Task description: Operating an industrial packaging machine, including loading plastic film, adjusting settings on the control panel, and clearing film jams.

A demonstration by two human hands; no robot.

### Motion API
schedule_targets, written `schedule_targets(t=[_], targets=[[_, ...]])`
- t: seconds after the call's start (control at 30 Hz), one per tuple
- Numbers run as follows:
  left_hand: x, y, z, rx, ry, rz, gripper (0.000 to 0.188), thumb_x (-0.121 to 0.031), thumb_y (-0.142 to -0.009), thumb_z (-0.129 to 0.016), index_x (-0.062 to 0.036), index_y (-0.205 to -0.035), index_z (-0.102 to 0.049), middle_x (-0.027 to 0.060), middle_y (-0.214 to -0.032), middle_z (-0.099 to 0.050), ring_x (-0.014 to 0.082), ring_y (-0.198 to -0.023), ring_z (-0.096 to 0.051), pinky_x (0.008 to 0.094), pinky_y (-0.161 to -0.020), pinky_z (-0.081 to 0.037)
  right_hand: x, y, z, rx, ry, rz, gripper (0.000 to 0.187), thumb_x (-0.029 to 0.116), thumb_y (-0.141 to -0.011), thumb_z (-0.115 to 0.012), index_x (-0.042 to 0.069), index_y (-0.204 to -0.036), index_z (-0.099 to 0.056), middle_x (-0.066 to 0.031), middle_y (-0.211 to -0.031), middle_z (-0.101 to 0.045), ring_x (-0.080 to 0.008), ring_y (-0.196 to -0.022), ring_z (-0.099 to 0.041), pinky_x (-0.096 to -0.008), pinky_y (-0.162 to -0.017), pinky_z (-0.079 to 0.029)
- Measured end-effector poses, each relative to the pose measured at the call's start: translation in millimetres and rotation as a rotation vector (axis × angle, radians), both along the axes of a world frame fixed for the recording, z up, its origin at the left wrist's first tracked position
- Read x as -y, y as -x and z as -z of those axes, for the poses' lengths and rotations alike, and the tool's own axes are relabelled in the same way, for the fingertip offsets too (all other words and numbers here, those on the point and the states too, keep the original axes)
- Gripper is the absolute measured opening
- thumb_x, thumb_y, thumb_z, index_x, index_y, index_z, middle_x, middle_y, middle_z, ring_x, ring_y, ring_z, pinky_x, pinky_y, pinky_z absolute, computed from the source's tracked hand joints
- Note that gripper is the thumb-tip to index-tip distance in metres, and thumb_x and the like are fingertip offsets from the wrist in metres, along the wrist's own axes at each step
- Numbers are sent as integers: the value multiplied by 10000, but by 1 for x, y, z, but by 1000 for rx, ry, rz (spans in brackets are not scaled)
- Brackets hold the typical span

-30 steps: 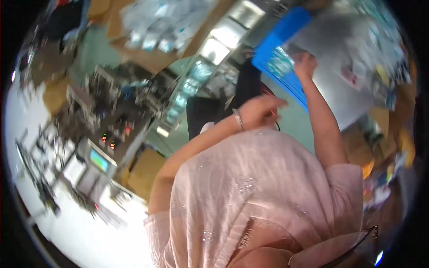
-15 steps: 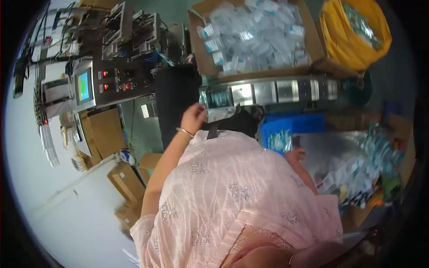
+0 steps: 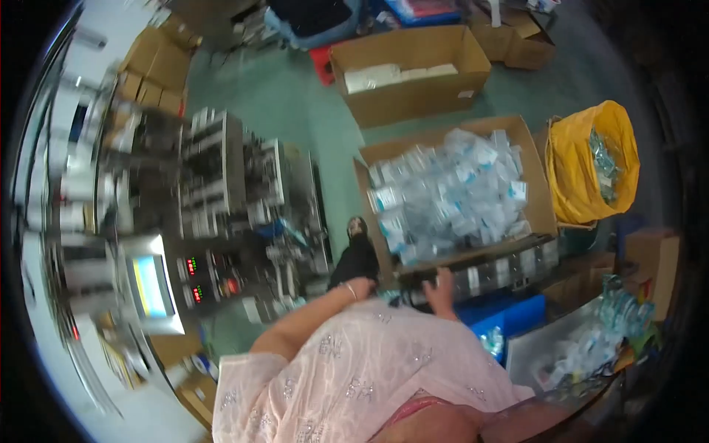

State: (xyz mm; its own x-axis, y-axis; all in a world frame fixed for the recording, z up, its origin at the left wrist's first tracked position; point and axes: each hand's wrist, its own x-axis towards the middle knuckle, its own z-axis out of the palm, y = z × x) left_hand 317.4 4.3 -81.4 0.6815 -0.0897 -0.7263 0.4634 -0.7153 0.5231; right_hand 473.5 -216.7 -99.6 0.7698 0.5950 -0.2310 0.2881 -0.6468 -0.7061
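Note:
My left hand [image 3: 360, 288], with a bangle at the wrist, rests low over my dark trouser leg [image 3: 356, 258]; its fingers are smeared by motion. To its right, my right hand [image 3: 441, 294] is raised at the near end of a conveyor with metal slots [image 3: 504, 269], thumb and fingers apart and nothing visible in them. Just beyond the conveyor stands a large cardboard box [image 3: 537, 159] heaped with clear plastic packs [image 3: 450, 196] bearing blue-and-white labels. A blue bin [image 3: 517, 311] with small shiny packs sits right of my right hand.
On the left is a machine with a lit screen [image 3: 151, 286] and metal frames [image 3: 210, 162]. A yellow sack [image 3: 572, 177] stands at the right. Farther off is an open carton [image 3: 413, 96]. A metal tray [image 3: 526, 347] at lower right holds loose packs.
The view has tilted up, showing more floor and cartons beyond. My right hand has moved from beside the blue bin to the conveyor's near end, closer to my left hand.

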Motion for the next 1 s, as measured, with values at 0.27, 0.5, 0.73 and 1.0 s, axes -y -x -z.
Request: schedule_targets(t=[0.27,0.5,0.73,1.0], targets=[[-173,-13,-132,176,370,-977,248,-204,-790,-566,-20,-957,-570,69,-882,-589,134,-834,-548,261,-747,-433,-239,-26,3,12,465,-131,292,86,-710,-463,44,-992,-520,-174,-818,-574,-351,-760,-565,-443,-608,-448],[-244,31,-203,183,336,-1153,231,-186,-811,-563,-6,-955,-554,9,-779,-575,68,-724,-501,216,-655,-413,-242,-21,5,-81,550,-58,184,121,-683,-500,51,-792,-630,-151,-806,-612,-326,-777,-593,-422,-652,-478],[-255,46,-213,315,564,-1271,237,-164,-830,-543,6,-994,-537,45,-830,-594,94,-774,-548,238,-712,-436,-247,-15,28,-147,554,-94,214,163,-678,-507,64,-822,-631,-163,-858,-606,-331,-822,-583,-410,-689,-473],[-322,72,-256,345,448,-1198,259,-160,-826,-545,-10,-1035,-524,55,-931,-583,113,-861,-537,257,-768,-423,-285,-59,77,-32,266,-1032,213,243,-685,-557,52,-732,-638,-155,-762,-586,-293,-730,-576,-389,-609,-442]])
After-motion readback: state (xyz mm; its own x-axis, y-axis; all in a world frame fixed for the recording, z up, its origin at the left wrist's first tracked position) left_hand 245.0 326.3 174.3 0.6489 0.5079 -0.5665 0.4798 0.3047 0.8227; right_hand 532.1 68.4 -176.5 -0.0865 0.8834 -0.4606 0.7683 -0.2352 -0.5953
